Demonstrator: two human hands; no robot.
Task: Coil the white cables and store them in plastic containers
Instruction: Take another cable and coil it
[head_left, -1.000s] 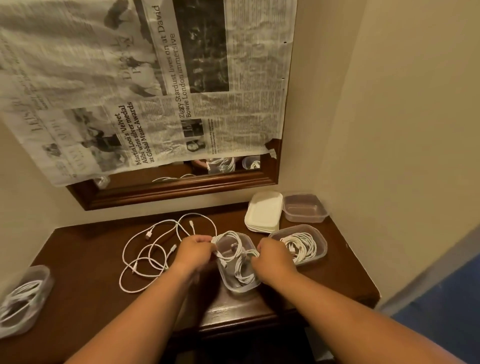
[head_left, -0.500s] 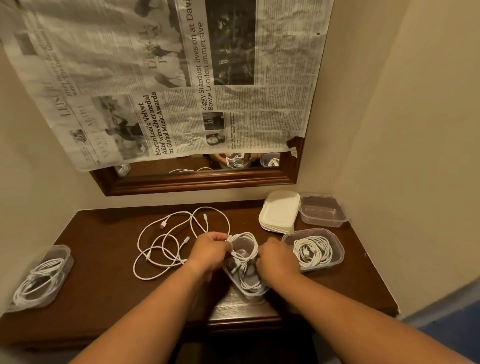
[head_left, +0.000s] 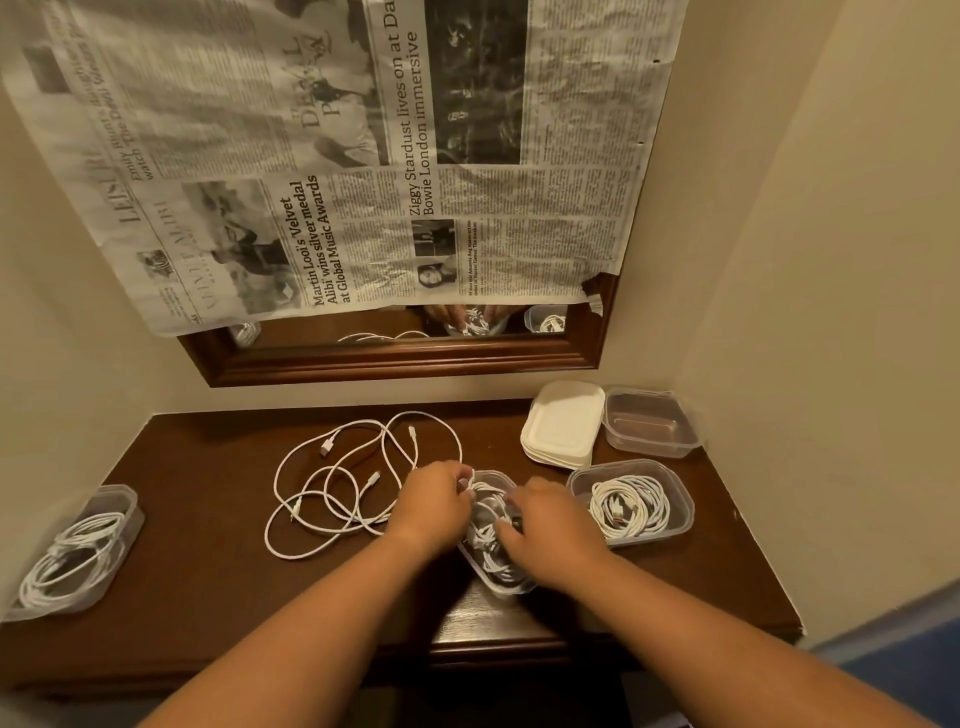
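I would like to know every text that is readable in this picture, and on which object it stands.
All on the newspaper:
"Martin Looi's 'Velvet Alibi' wins silver medal at Global Music Awards"
"Ziggy Stardust lives on at Da" (cut off at the frame edge)
"Bowie London immersive"
"LEISU", the rest is blurred
Other headlines and body print: too blurred or small to read.
Nothing else bears text.

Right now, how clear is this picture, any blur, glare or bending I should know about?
Head view: the light is dim and warm; the newspaper is blurred at its upper left, though the middle headlines are readable; the wide lens bows the table edges; there is a bright sheen on its front lip; the left hand and right hand shade the coiled cable in the container, so the strands blend together.
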